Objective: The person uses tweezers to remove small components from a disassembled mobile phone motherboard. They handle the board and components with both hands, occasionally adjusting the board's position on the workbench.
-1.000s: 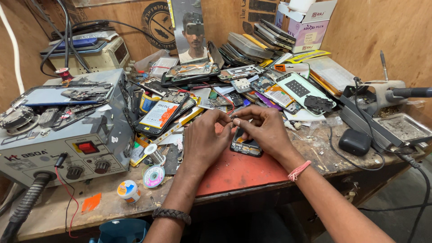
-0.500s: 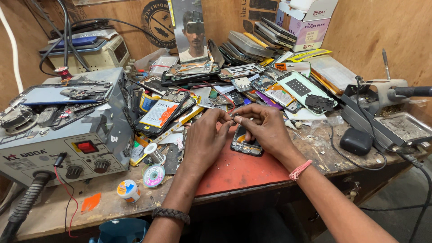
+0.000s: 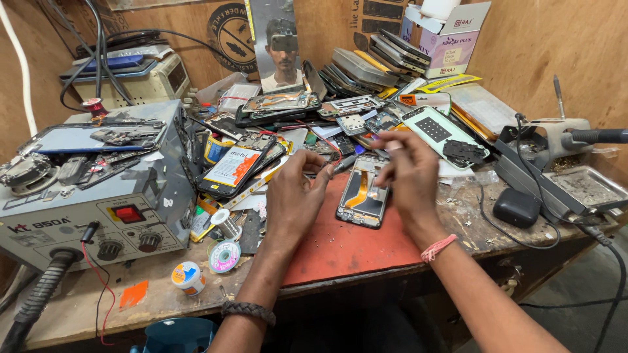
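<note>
Opened phone [image 3: 364, 196]: back off, orange flex showing, btw hands.

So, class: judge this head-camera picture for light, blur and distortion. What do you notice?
Head view: even, soft light with faint shadows; right hand slightly motion-blurred, left hand and opened phone sharp; wide-angle lens bends the bench edge; mild glare on the metal tray.

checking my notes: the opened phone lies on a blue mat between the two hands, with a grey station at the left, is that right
Not quite: in the head view the mat is red, not blue. The opened phone does lie on it between the left hand and right hand, with the grey station at the left.
</note>
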